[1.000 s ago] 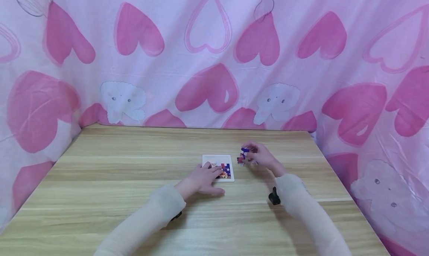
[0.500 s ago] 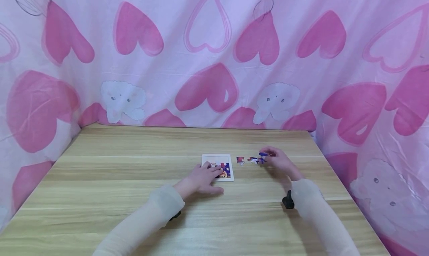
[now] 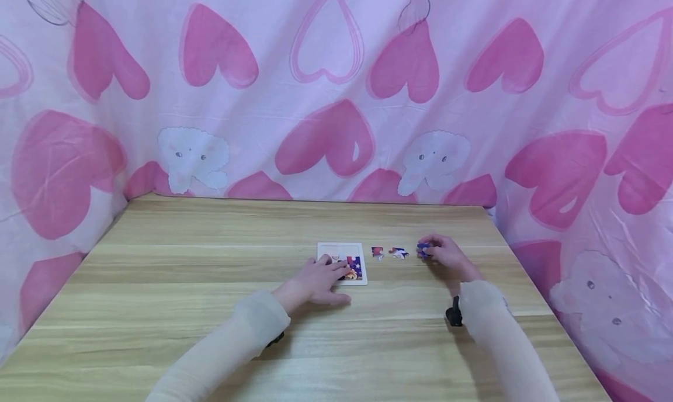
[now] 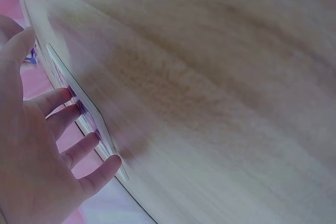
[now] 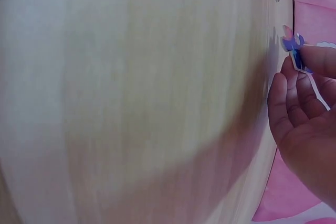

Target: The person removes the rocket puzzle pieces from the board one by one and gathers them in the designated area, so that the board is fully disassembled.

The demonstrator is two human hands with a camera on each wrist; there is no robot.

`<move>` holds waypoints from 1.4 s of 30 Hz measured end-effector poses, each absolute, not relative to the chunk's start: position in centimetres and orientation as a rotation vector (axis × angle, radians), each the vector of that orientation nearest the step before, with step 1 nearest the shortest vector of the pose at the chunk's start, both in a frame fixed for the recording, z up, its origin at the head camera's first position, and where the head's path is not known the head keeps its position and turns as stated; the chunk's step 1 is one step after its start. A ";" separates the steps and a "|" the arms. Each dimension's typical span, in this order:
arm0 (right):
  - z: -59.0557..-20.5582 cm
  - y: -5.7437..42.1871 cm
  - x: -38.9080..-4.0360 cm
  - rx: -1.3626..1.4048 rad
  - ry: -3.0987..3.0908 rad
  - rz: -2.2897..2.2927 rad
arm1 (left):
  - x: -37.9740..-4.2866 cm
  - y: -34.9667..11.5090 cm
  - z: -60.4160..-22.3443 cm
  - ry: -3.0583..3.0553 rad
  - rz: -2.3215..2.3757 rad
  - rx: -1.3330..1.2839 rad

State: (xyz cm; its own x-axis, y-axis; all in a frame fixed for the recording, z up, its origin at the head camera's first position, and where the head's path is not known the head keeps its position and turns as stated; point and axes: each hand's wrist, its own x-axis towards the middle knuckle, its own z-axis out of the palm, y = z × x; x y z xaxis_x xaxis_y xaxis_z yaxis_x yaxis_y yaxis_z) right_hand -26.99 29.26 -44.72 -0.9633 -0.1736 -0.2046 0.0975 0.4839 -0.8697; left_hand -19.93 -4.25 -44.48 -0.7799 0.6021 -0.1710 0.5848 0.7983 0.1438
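Note:
My left hand [image 3: 315, 282] lies with fingers spread over a white-framed jigsaw board [image 3: 340, 245], hiding its lower left part. A blue and orange picture shows at the board's right side. In the left wrist view, the fingertips [image 4: 90, 141] touch the board's face. My right hand [image 3: 447, 256], off to the board's right, pinches a blue jigsaw piece [image 5: 292, 44] between thumb and fingers, low over the table. A second pale edge [image 5: 319, 95] shows among the right fingers in the right wrist view; what it belongs to I cannot tell.
Two loose jigsaw pieces, a reddish one [image 3: 377, 252] and a white and purple one [image 3: 399, 253], lie on the wooden table [image 3: 210, 262] between the board and my right hand. A pink heart-print curtain [image 3: 326, 139] stands along the table's back and sides.
My right hand has moved right, away from the board, carrying the blue jigsaw piece. The two loose pieces it partly covered now lie in plain sight. My left hand has stayed on the board.

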 end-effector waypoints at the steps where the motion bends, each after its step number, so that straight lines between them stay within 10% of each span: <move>1: -44.8 29.2 -27.0 -0.062 2.478 -1.458 | -19.9 -4.2 -44.5 2.778 0.121 0.928; 42: -44.0 21.6 -26.8 -0.393 2.737 -1.253 | -19.0 -5.2 -44.4 2.804 0.230 0.961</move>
State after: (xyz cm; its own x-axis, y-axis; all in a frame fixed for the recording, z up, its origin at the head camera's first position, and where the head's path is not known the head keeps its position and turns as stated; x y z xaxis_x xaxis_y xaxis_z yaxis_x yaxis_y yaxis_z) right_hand -26.78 21.63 -44.05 -0.9610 -0.2763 0.0114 -0.1891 0.6268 -0.7559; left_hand -19.05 -5.21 -44.37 -0.7785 0.6182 -0.1085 0.5923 0.7808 0.1990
